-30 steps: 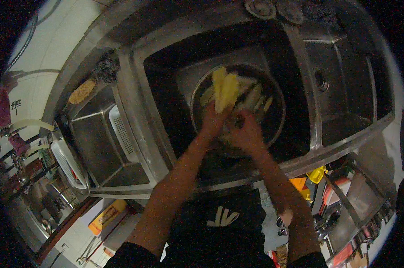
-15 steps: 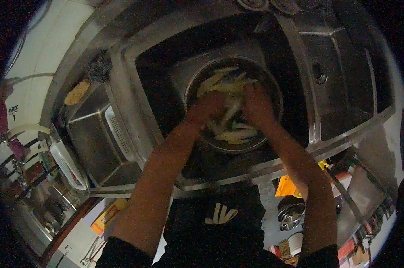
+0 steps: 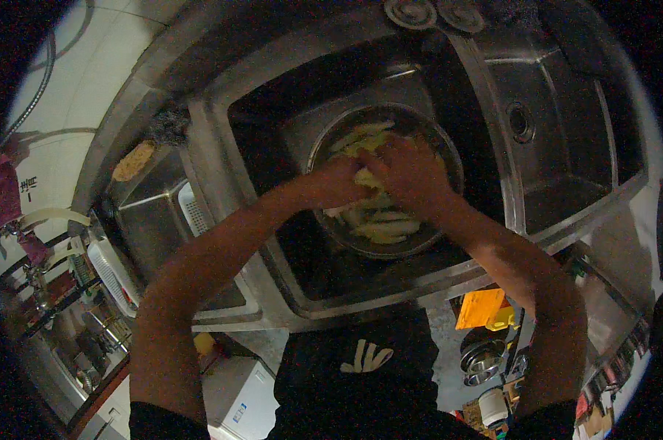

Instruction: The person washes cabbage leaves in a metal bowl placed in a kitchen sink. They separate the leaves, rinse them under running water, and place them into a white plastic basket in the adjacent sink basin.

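Observation:
A round metal basin [image 3: 321, 229] sits in the middle sink, holding water and several long, pale yellow-green vegetable pieces [image 3: 382, 229]. The dim light leaves their exact kind unclear. Over the basin's centre, my left hand [image 3: 342, 185] and my right hand [image 3: 413, 170] come together with bent fingers, almost touching. A pale yellow piece shows between them, and both hands close around it. My palms and some fingertips are hidden from view.
The deep sink's steel rim [image 3: 276, 257] surrounds the basin. On the left are a smaller sink with a white perforated basket [image 3: 192, 209], a tan sponge [image 3: 135, 161] and a dark scouring pad [image 3: 171, 126]. A drain [image 3: 520, 121] lies in the right sink.
My hands have moved from apart inside the basin to close together above its centre. My left elbow has swung outward, and the view has shifted slightly.

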A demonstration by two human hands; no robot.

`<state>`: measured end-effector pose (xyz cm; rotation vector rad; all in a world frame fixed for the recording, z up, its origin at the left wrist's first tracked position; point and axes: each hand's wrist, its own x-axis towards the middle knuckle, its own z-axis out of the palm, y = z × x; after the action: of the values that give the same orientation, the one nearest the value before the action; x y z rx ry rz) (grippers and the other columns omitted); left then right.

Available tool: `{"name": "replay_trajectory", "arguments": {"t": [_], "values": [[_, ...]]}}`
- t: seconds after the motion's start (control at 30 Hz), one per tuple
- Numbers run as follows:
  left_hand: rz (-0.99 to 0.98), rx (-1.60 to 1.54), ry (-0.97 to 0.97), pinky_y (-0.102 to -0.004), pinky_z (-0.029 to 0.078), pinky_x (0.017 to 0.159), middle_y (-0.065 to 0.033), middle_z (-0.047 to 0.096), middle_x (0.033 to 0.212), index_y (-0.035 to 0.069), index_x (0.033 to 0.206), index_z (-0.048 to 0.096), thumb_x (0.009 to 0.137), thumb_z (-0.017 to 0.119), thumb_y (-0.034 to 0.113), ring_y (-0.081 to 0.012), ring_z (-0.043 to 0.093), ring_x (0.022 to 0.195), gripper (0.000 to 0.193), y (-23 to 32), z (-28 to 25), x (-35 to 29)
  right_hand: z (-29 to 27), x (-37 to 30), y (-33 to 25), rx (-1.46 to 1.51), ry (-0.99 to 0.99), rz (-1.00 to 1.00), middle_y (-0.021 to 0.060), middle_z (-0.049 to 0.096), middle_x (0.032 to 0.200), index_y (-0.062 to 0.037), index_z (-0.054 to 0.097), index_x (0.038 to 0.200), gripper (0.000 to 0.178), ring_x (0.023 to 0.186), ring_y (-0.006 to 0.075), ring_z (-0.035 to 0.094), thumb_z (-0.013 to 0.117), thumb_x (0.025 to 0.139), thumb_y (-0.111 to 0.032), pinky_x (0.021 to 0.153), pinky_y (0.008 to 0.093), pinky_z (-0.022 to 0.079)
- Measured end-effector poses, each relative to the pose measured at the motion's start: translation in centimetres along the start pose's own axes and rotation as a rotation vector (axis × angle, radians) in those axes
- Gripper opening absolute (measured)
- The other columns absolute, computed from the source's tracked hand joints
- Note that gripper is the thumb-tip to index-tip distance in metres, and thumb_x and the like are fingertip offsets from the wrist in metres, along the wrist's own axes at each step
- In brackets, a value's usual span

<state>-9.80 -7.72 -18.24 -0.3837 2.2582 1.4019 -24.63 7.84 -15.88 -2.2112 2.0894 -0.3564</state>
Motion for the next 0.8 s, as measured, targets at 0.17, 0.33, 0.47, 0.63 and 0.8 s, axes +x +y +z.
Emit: {"name": "replay_trajectory", "arguments": {"t": [0.17, 0.33, 0.47, 0.63, 0.8], "values": [[-0.15, -0.619, -0.095, -0.0399, 0.059, 0.082, -0.015, 0.073, 0.116, 0.0, 0.134, 0.06, 0.088, 0.08, 0.024, -0.0276, 0.073, 0.096, 0.056, 0.2, 3.4, -2.2, -1.9, -0.4, -0.9, 0.077, -0.114, -0.089, 0.0108, 0.066, 0.096, -0.0136, 0.066, 0.115, 0.03, 0.094, 0.0307, 0.068, 0.065, 0.088, -0.026, 0.086, 0.053, 0.053], [-0.285, -0.868, -0.221, -0.0341, 0.056, 0.061, -0.0098, 0.072, 0.097, 0.002, 0.121, 0.063, 0.088, 0.081, 0.015, -0.0176, 0.068, 0.073, 0.04, 0.7, 4.9, -2.1, -1.7, -1.2, -1.1, 0.03, -0.026, -0.189, 0.011, 0.065, 0.094, -0.0121, 0.067, 0.108, 0.027, 0.089, 0.0292, 0.068, 0.067, 0.085, -0.027, 0.082, 0.0502, 0.053], [-0.245, -0.741, -0.21, -0.0342, 0.054, 0.057, -0.0076, 0.07, 0.091, 0.003, 0.112, 0.066, 0.088, 0.082, 0.015, -0.017, 0.066, 0.069, 0.031, 0.3, 5.2, -1.6, -0.6, -1.4, -1.5, 0.056, -0.073, -0.202, 0.0104, 0.065, 0.091, -0.0096, 0.067, 0.103, 0.026, 0.087, 0.0288, 0.068, 0.068, 0.084, -0.026, 0.081, 0.0475, 0.053], [-0.361, -0.759, -0.276, -0.0358, 0.054, 0.06, -0.0083, 0.071, 0.091, 0.004, 0.108, 0.068, 0.086, 0.083, 0.015, -0.0195, 0.068, 0.074, 0.029, -0.9, 6.1, -1.5, 0.2, -1.2, -2.6, 0.08, -0.231, -0.138, 0.011, 0.068, 0.087, -0.0082, 0.067, 0.099, 0.022, 0.084, 0.0295, 0.07, 0.067, 0.085, -0.024, 0.075, 0.0459, 0.056], [-0.218, -0.218, -0.156, -0.039, 0.055, 0.067, -0.0106, 0.072, 0.095, 0.004, 0.109, 0.069, 0.084, 0.083, 0.021, -0.0228, 0.069, 0.08, 0.033, -1.6, 4.8, 1.1, 1.4, 0.7, -2.9, 0.086, -0.527, 0.121, 0.0151, 0.074, 0.086, -0.006, 0.068, 0.102, 0.023, 0.081, 0.0311, 0.075, 0.067, 0.086, -0.022, 0.064, 0.0469, 0.058]]}}
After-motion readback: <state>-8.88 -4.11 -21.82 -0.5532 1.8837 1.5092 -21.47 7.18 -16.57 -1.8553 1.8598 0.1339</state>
